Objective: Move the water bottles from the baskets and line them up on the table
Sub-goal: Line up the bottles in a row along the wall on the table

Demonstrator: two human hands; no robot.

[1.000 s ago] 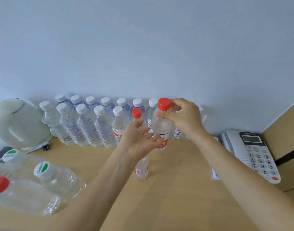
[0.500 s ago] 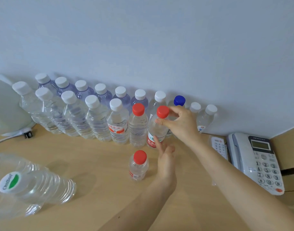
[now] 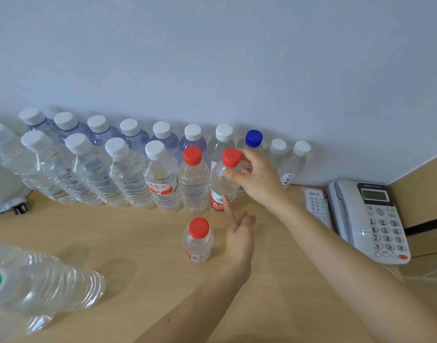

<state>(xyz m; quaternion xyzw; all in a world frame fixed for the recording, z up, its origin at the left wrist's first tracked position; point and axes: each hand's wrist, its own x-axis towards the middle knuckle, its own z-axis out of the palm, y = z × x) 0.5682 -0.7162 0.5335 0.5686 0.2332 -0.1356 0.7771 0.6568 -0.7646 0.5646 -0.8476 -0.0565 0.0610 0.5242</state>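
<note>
I see a smooth, pale wood-grain table (image 3: pixel 143 231), probably laminate. The water bottles (image 3: pixel 128 179) are clear, glossy, ribbed plastic with matt plastic caps (image 3: pixel 117 147). At right, the telephone (image 3: pixel 376 219) is grey satin plastic.

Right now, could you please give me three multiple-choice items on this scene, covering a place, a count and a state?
1. Where is the phone? A left of the bottles; B right of them; C behind them.
2. How many red caps show? A one; B six; C three.
3. The right hand: A grips a red-capped bottle; B holds the phone; C is open, holding nothing.
Answers: 1 B, it sits past the rows' right end. 2 C, two in the front row, one on the small bottle. 3 A, it clasps the neck under the cap.
</note>
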